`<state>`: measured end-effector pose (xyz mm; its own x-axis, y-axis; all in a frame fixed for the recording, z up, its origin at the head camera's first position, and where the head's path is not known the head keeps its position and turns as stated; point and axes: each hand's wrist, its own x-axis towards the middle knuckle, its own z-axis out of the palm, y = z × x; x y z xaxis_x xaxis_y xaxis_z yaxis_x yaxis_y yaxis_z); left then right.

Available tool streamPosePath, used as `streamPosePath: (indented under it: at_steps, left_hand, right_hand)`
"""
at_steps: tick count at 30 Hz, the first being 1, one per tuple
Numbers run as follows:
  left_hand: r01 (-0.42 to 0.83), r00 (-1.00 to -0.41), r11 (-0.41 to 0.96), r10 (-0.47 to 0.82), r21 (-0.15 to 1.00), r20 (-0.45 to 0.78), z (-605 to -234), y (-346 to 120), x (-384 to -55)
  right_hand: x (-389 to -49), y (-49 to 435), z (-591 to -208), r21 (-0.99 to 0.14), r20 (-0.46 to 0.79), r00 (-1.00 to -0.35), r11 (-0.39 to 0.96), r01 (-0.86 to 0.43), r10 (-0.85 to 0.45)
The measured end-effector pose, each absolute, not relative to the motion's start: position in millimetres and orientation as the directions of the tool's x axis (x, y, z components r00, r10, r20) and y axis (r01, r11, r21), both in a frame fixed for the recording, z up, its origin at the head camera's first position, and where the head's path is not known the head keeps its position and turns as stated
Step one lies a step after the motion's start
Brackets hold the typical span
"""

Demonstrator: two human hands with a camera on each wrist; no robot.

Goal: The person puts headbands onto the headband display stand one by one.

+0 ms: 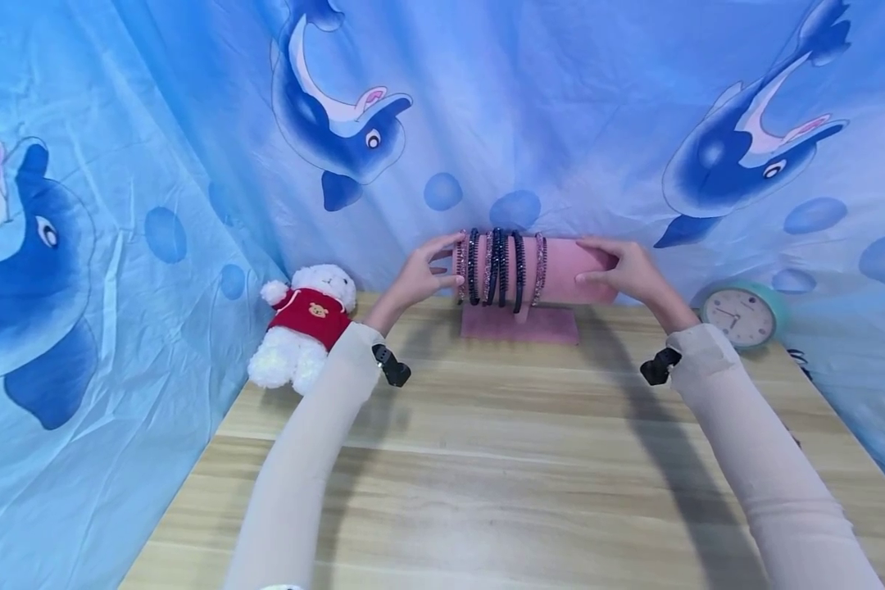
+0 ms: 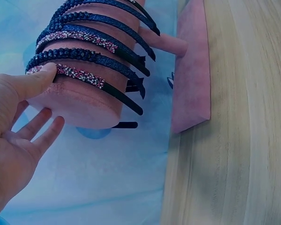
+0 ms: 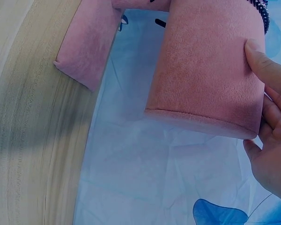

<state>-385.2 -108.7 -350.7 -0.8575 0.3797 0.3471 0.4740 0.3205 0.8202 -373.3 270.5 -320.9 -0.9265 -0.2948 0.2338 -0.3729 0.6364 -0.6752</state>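
Observation:
A pink velvet headband stand point(image 1: 560, 266), a horizontal roll on a post and flat base point(image 1: 519, 325), stands at the table's back edge. Several dark blue beaded and pink glittery headbands hang around its left and middle part. My left hand point(image 1: 415, 277) holds the outermost pink glittery headband point(image 2: 79, 75) at the roll's left end. Its thumb lies on the front, and the other fingers are spread past the end face. My right hand point(image 1: 632, 272) grips the bare right end of the roll point(image 3: 201, 70), thumb in front and index finger on top; some fingers are hidden behind.
A white plush toy point(image 1: 302, 328) in a red top sits at the back left of the wooden table point(image 1: 487, 459). At the back right stands a green round clock point(image 1: 741, 315). Behind everything hangs a blue dolphin-print cloth point(image 1: 531, 98).

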Motion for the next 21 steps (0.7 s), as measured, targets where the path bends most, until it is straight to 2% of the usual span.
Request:
streamPosePath:
  at_steps: [21]
  left_hand:
    - [0.530,-0.833,0.369,0.397,0.764,0.387,-353.0,-103.1,-381.4]
  right_hand:
    - [-374.7,269.7,-319.3,-0.683,0.238,-0.929,0.631,-0.368,-0.285]
